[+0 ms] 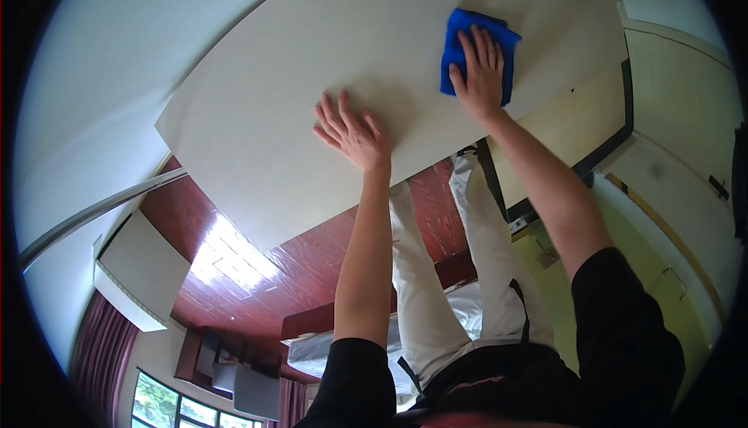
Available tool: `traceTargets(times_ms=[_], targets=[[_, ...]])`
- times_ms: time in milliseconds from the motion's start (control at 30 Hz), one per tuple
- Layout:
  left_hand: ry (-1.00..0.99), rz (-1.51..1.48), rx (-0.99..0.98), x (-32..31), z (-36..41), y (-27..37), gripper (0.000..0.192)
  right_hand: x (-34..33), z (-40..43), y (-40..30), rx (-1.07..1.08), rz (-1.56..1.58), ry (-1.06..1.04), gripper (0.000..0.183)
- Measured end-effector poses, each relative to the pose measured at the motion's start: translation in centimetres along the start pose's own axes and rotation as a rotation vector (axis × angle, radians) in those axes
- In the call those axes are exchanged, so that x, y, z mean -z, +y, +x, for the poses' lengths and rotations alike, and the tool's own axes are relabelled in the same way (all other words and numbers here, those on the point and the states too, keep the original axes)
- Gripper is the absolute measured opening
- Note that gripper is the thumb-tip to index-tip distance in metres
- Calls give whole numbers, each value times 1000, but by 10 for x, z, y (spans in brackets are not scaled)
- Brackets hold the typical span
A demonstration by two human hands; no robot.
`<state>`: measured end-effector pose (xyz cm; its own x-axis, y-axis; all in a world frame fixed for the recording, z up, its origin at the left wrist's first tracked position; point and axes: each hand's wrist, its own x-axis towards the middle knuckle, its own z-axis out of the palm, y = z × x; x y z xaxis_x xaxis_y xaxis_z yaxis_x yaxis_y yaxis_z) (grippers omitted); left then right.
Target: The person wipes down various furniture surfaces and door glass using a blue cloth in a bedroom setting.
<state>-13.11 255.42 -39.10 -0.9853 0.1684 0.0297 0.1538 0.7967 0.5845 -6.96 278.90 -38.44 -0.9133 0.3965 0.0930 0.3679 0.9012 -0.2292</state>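
A folded blue cloth (453,48) lies on a large pale board surface (280,153), toward its far right. Pressed flat over the cloth is my right hand (482,80), its fingers slightly spread and pointing away from me; the palm hides the cloth's middle. My left hand (353,133) is to the left and a little closer to me. It holds nothing, its fingers are apart, and it rests on or just above the bare board.
A pale wall (117,36) runs along the board's left edge, with a metal rail (99,211) below. Glossy red-brown wood flooring (315,252) lies beneath. A dark-framed panel (572,130) and a yellow-green surface (625,293) are at right. A white box-like unit (140,270) juts out at lower left.
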Motion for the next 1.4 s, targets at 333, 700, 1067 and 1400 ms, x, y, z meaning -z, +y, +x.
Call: traceTargets(times_ms=[333, 700, 1067, 1400], targets=[[0, 216, 111, -7, -2, 1, 58, -9, 71, -7, 1430, 319, -703, 68], [-1, 230, 77, -14, -7, -9, 57, -47, 132, -107, 891, 256, -221, 60], [-41, 228, 107, -9, -8, -5, 58, -27, 155, -54, 696, 158, -161, 63], [-20, 240, 85, -11, -1, -4, 59, -38, 180, 19, 93, -1, 174, 62]])
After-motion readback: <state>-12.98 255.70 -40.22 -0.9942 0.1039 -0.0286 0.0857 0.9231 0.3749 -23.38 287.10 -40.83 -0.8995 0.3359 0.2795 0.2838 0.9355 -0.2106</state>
